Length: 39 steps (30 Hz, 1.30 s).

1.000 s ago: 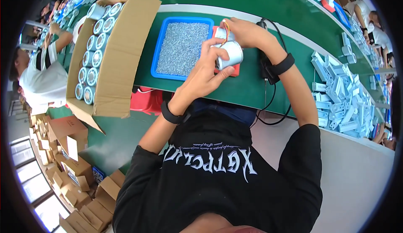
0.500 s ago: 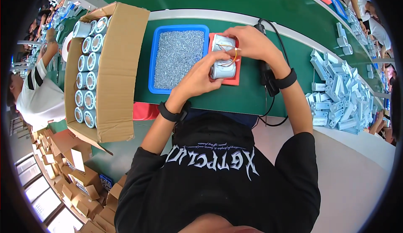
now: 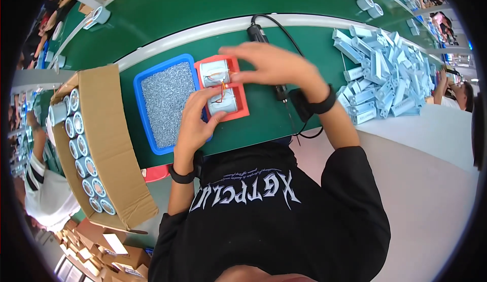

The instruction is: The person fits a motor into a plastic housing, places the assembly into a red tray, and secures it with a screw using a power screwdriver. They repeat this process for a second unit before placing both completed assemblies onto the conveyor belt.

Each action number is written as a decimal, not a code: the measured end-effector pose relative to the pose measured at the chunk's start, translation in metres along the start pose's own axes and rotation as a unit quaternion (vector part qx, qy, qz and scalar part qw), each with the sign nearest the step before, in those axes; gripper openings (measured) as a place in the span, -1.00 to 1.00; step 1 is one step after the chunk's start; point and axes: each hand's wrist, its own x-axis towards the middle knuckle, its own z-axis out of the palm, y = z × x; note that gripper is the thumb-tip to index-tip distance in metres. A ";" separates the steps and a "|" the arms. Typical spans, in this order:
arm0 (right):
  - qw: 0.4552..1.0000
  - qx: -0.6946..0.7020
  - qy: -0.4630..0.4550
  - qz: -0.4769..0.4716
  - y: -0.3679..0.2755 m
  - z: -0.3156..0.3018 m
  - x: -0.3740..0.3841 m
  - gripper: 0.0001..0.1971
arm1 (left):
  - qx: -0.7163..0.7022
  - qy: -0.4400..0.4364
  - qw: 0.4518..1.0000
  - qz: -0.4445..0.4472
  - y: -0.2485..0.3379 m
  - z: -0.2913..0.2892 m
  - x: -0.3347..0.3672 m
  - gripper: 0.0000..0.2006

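Two pale-blue cylindrical housings lie one behind the other in a red tray: the far housing (image 3: 213, 73) and the near housing (image 3: 227, 102). Thin orange and dark wires (image 3: 222, 92) run between them. My left hand (image 3: 195, 117) grips the near housing at its left end, thumb on the near side and fingers on the far side. Over the right part of the red tray (image 3: 242, 107) is my right hand (image 3: 274, 69), slightly blurred, its thumb and fingers apart with nothing held, beside the far housing.
A blue tray (image 3: 147, 129) of small metal screws adjoins the red one. To its left stands a cardboard box (image 3: 109, 145) packed with similar housings. A corded electric screwdriver (image 3: 280, 93) lies right of the trays, before a heap of light-blue brackets (image 3: 378, 76).
My right hand has come off the housings and opened, moving right. My left hand stays on the near housing. The whole view has swung toward the right.
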 end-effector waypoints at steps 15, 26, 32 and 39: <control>0.813 -0.412 0.152 0.381 0.122 -0.065 -0.142 -0.71 | 0.082 0.016 0.996 0.028 0.000 0.005 -0.001 -0.61; 0.916 0.041 0.301 0.264 -0.002 -0.043 -0.092 -0.66 | 0.142 0.077 0.987 0.012 0.010 -0.028 0.025 -0.69; 0.961 0.021 0.156 0.229 -0.037 -0.038 -0.079 -0.64 | 0.192 0.065 0.972 0.117 0.001 -0.010 0.047 -0.81; 0.958 0.090 0.200 0.186 -0.032 -0.039 -0.072 -0.56 | 0.055 0.005 0.993 -0.100 -0.003 -0.015 0.073 -0.92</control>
